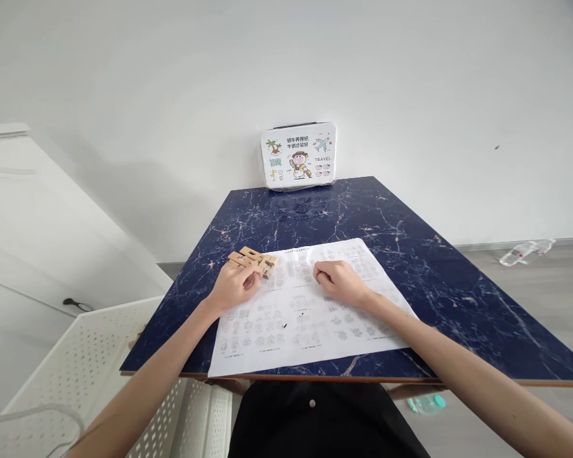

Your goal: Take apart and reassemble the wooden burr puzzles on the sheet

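While the left hand (236,285) meets notched wooden pieces (268,265), flat paper (291,350), glossy tabletop (310,222)

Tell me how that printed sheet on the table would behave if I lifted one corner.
The printed sheet looks thin, so it would probably flop and sag. The tabletop looks glossy, so the sheet might slide easily. Wooden pieces seem to overlap its far left corner, so lifting there could shift them.

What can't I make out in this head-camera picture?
Head view:
Left hand: its curled fingers hide whether it holds anything.
Right hand: its curled fingers hide the palm.
Wooden blocks: partly covered by the left hand.
Paper sheet: most print is too small and faint to read.
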`<action>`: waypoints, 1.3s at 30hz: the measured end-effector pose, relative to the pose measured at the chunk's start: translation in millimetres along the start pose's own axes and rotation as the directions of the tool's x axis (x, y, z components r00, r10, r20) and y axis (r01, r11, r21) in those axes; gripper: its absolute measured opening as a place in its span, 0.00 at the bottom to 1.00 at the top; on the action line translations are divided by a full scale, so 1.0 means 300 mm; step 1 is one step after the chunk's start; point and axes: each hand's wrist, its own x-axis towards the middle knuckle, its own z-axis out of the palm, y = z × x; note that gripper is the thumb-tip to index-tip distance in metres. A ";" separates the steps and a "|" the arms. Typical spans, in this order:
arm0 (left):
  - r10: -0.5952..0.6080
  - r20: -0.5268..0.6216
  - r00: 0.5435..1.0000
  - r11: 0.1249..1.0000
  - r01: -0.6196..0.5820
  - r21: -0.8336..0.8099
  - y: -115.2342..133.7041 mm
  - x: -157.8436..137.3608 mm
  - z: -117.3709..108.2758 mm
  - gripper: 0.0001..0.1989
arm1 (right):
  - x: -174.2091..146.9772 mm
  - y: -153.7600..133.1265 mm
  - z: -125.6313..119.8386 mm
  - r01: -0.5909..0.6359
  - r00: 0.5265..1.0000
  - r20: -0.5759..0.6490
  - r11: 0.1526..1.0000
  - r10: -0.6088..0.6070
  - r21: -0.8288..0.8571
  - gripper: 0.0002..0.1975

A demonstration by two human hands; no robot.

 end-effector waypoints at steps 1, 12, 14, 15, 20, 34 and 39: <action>0.015 0.004 1.000 1.000 -0.015 0.012 -0.005 -0.020 -0.008 0.06 | -0.002 -0.001 0.002 -0.007 1.000 0.005 1.000 0.007 -0.005 0.12; -0.156 -0.155 0.975 0.968 0.182 0.171 -0.088 -0.100 -0.057 0.16 | -0.008 0.006 0.018 -0.007 0.999 0.043 1.000 0.008 -0.023 0.12; -0.166 -0.166 0.972 0.963 0.196 0.184 -0.102 -0.101 -0.060 0.16 | -0.009 0.011 0.022 -0.001 0.999 0.053 1.000 0.002 -0.008 0.12; -0.169 -0.170 0.971 0.962 0.200 0.185 -0.109 -0.103 -0.059 0.16 | -0.009 0.012 0.023 -0.001 0.998 0.060 1.000 0.001 -0.004 0.12; -0.185 -0.161 0.970 0.962 0.212 0.173 -0.123 -0.108 -0.049 0.15 | -0.009 0.006 0.023 -0.011 0.997 0.081 1.000 0.011 -0.006 0.12; -0.222 -0.161 0.962 0.968 0.238 0.083 -0.128 -0.072 -0.052 0.04 | -0.005 0.001 0.024 -0.014 0.994 0.107 1.000 0.017 -0.025 0.13; -0.208 -0.080 0.975 0.972 0.215 0.097 -0.137 -0.074 -0.045 0.10 | -0.002 0.003 0.026 -0.007 0.994 0.112 1.000 0.010 -0.026 0.13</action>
